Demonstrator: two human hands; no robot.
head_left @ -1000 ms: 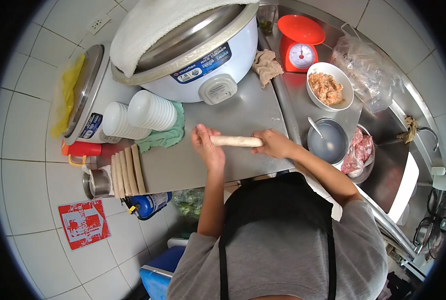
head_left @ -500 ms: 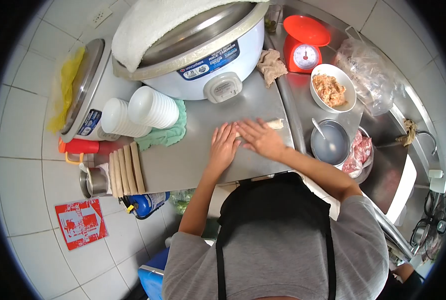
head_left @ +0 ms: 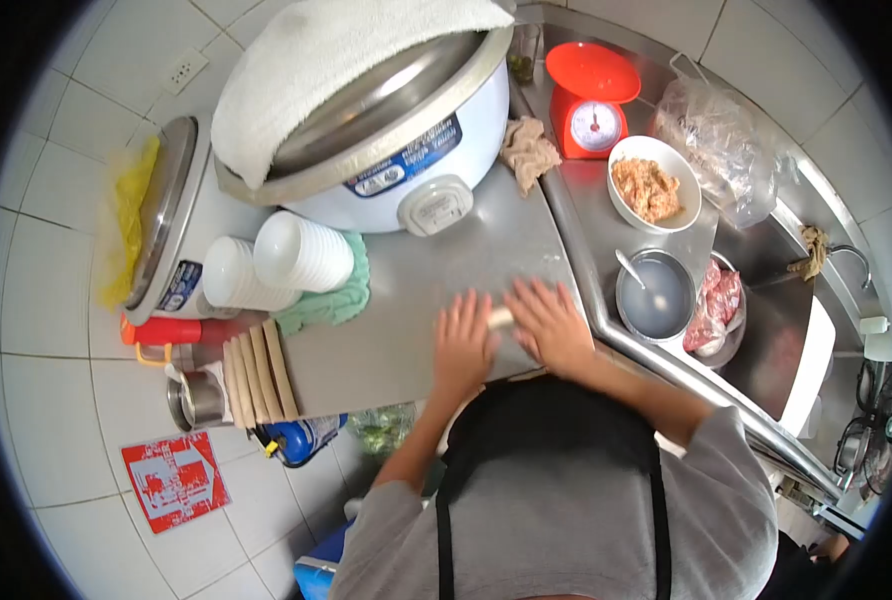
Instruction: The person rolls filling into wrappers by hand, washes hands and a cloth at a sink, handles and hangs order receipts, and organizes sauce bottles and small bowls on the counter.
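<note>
Left hand and right hand, fingers outstretched flat, cover a pale roll, apparently pressing it on the steel counter's near right.

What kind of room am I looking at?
Likely a commercial kitchen: a heavy-duty rice cooker, a red dial scale and a stainless-steel sink are in view.

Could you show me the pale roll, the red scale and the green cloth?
Pale roll (head_left: 501, 317): head view, its exposed part.
Red scale (head_left: 596, 125): head view, on its dial.
Green cloth (head_left: 340, 300): head view, its uncovered part.
</note>
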